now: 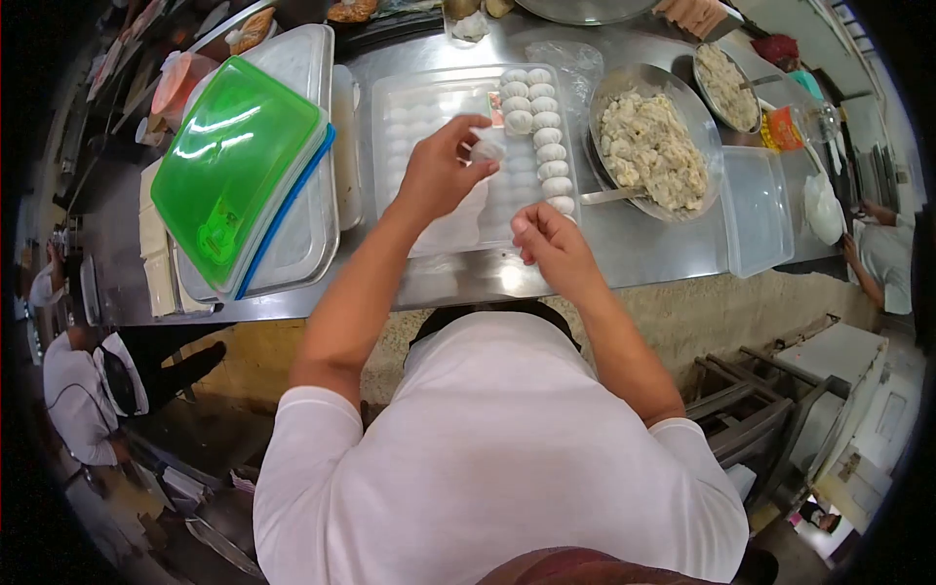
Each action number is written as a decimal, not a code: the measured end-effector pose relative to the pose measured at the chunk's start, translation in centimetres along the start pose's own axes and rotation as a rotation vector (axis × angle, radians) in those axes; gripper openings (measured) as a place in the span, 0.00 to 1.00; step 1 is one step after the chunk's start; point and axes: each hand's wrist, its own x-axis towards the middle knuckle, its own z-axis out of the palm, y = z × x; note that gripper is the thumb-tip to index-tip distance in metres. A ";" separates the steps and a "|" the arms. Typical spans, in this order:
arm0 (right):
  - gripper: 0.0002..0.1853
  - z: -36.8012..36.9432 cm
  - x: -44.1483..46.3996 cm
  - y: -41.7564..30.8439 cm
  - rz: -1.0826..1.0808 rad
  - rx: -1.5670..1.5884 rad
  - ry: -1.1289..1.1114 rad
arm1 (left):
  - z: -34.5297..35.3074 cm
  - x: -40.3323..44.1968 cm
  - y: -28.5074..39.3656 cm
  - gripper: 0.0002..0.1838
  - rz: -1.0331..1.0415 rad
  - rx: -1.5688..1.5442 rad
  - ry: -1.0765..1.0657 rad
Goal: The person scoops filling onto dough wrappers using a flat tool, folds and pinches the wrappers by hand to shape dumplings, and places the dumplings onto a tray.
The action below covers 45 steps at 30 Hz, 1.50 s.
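Note:
A round white dumpling (pixel 487 146) is pinched between the thumb and fingers of my left hand (pixel 439 174), above the middle of a translucent plastic tray (pixel 421 86). White pleated dumplings (pixel 550 136) stand in rows along the tray's right side. My right hand (pixel 556 246) is closed at the tray's front right corner, close to the nearest dumpling; what its curled fingers hold, if anything, is hidden. To the right, a metal bowl (pixel 710 146) contains pale chunky filling (pixel 651 141). A flat metal handle (pixel 609 195) sticks out of it toward my right hand.
At the left, a green-lidded container (pixel 244 161) rests on metal trays (pixel 317 156). A second bowl of filling (pixel 726 86) stands at the back right, with a clear plastic container (pixel 756 214) nearer me. A plastic bag (pixel 565 68) lies behind the tray. Other people (pixel 83 400) are at both sides.

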 end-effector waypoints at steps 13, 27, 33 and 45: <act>0.09 -2.4 -2.2 2.3 -0.080 -0.074 0.014 | 5.9 5.6 -5.1 0.20 0.215 0.277 -0.069; 0.12 -1.4 1.1 -0.6 -0.177 -0.456 -0.019 | 1.2 3.9 -1.2 0.27 -0.005 0.283 0.109; 0.10 1.1 8.8 -2.9 -0.341 -0.789 -0.118 | -6.9 -3.9 1.2 0.16 -0.262 -0.035 0.280; 0.12 4.4 15.3 -1.9 -0.339 -1.109 -0.405 | -6.6 -11.0 -1.4 0.14 -0.314 -0.247 0.262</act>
